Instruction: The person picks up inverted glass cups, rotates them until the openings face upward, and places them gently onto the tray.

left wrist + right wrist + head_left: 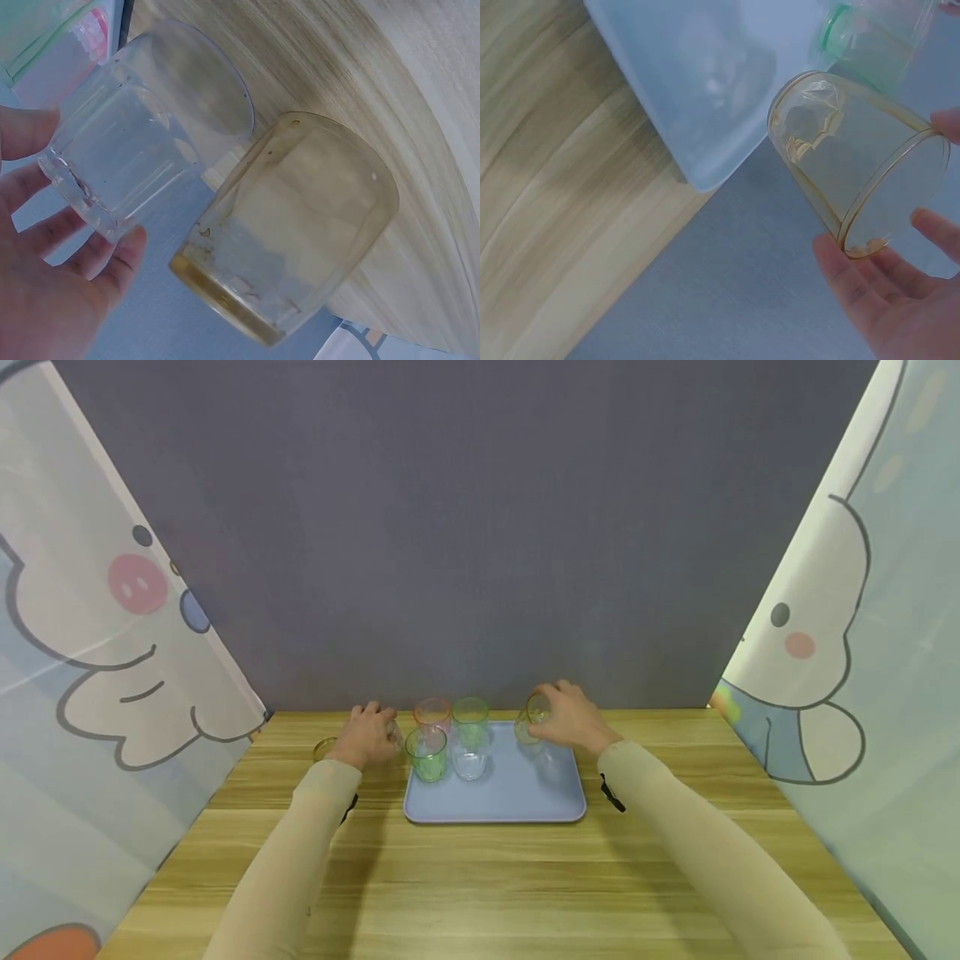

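My left hand (363, 737) grips a clear glass (127, 142) by its base, with the glass mouth down at the tray's left. Whether its rim touches the table cannot be told. Beside that hand an amber glass (292, 217) stands upside down on the table. My right hand (572, 718) holds a second amber glass (840, 150) near its rim, mouth up and tilted, over the back right of the pale blue tray (510, 802). On the tray's left half stand a front green glass (429, 764), a clear glass (470, 766), a pink glass (432, 714) and another green glass (470, 718).
A wooden table (480, 885) carries everything. A grey panel (480, 543) rises right behind the tray, and cartoon-printed curtains (90, 610) hang at both sides.
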`<act>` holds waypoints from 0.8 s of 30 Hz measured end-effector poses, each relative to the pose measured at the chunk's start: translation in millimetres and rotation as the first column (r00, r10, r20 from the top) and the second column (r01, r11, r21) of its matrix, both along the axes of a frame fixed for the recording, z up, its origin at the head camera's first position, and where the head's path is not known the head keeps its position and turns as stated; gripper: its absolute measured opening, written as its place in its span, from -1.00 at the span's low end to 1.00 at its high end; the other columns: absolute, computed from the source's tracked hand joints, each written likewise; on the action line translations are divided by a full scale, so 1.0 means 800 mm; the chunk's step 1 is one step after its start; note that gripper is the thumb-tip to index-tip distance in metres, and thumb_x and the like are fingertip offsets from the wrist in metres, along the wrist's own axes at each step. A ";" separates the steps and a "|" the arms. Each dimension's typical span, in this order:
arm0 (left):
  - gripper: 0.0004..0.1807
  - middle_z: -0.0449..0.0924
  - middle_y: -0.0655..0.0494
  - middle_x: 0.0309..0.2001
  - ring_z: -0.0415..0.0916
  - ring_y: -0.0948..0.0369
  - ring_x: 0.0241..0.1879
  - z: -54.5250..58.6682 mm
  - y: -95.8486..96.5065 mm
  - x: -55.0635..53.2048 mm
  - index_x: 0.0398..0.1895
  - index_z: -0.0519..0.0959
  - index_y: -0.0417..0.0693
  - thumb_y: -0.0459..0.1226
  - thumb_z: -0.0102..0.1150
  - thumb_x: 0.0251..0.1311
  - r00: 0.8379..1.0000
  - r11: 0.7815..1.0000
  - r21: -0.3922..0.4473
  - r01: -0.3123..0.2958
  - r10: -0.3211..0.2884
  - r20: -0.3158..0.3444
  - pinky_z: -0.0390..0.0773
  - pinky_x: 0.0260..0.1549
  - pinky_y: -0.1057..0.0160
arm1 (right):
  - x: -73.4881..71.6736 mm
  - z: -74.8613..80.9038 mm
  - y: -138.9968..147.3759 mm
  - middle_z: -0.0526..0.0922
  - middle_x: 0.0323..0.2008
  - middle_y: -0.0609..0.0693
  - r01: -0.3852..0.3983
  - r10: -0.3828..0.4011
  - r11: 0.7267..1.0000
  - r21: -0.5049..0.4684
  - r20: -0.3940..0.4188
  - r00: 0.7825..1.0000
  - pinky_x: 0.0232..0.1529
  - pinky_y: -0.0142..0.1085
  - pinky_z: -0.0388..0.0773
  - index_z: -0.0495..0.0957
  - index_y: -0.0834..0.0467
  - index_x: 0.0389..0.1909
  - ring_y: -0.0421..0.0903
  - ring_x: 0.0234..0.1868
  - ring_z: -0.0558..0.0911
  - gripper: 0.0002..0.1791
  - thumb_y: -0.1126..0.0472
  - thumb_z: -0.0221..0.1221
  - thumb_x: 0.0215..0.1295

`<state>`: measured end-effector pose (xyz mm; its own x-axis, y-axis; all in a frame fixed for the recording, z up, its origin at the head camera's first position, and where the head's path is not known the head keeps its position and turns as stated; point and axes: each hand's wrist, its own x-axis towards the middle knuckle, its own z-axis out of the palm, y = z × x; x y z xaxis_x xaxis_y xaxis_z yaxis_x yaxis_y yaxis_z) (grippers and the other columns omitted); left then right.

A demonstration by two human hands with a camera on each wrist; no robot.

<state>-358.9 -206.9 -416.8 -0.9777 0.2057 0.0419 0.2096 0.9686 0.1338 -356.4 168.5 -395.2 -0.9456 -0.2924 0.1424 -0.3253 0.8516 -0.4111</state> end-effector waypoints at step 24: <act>-0.47 0.38 -0.28 0.26 0.27 -0.34 0.23 0.001 0.000 0.000 0.36 0.46 -0.15 -0.26 0.09 0.31 1.000 1.000 -0.009 -0.008 0.008 -0.011 0.40 0.11 -0.36 | -0.032 -0.016 -0.008 0.35 0.32 0.26 0.029 -0.031 0.999 0.033 0.066 0.997 0.20 0.25 0.40 0.38 0.10 0.43 0.26 0.32 0.34 -0.13 -0.15 0.29 0.08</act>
<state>-358.7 -207.0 -416.4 -0.9789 0.1980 0.0507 0.2029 0.9714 0.1231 -382.4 161.8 -408.0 -0.9612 -0.2672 0.0694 -0.2720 0.8738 -0.4031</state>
